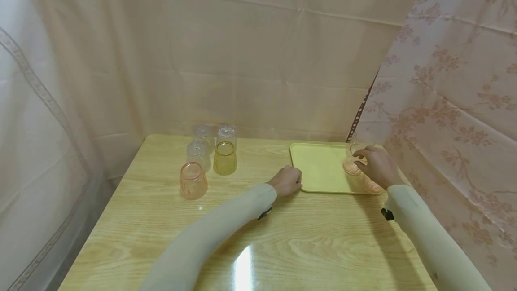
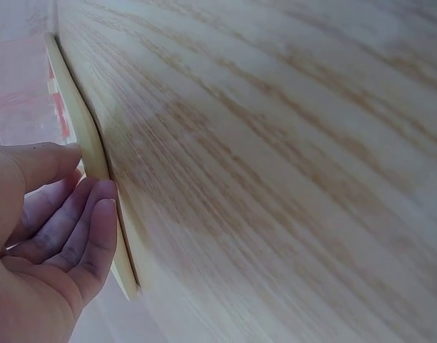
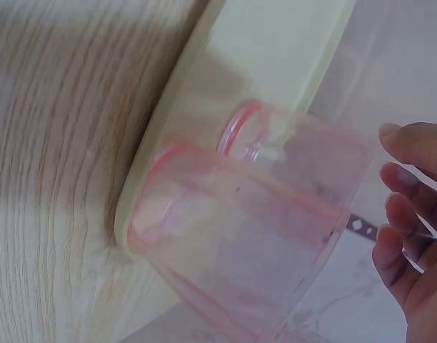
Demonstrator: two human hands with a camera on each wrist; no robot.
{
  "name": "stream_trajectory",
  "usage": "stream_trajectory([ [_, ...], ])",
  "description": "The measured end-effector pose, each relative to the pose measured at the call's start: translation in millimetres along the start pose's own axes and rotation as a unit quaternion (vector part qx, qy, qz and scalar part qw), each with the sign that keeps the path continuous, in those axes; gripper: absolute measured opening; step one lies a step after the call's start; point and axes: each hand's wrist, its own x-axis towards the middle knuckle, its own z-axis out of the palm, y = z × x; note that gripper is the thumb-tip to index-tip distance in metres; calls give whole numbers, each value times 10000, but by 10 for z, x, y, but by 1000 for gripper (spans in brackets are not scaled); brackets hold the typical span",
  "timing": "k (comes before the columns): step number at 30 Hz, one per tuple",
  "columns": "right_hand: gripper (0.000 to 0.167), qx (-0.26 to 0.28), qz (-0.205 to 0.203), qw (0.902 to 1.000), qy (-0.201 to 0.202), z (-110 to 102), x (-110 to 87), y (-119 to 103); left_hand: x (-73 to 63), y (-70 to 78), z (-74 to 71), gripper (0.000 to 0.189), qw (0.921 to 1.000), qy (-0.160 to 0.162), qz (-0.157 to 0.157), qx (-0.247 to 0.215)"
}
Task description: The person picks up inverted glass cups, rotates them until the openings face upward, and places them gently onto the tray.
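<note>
In the head view my left hand (image 1: 287, 180) is at the left front corner of a yellow tray (image 1: 323, 165). The left wrist view shows its thumb and curled fingers pinching the tray's rim (image 2: 90, 136). Over the tray's right side, my right hand (image 1: 377, 165) is beside a clear pink tumbler (image 1: 352, 166). A second pink tumbler (image 1: 370, 185) stands at the front right corner, partly hidden by that hand. In the right wrist view both tumblers stand side by side, and the right fingers (image 3: 400, 214) are loosely bent with a gap from the thumb, nothing between them.
On the left of the wooden table (image 1: 323, 237) stand a pink tumbler (image 1: 194, 183), a yellow tumbler (image 1: 225, 160) and several colourless ones (image 1: 199, 155). Curtains (image 1: 258, 57) hang behind the table, and a flowered one (image 1: 456, 102) hangs close by the tray's right side.
</note>
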Motion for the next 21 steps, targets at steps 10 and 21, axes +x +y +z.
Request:
stream_trajectory([
  [10, 23, 186, -194, 9994, -203, 86, -22, -269, -87, -66, -49, 17, 10000, -10, -16, -9],
  [21, 20, 180, -631, 9972, -366, 329, -9, -602, -174, -128, -199, 28, 9994, -46, -269, -188],
])
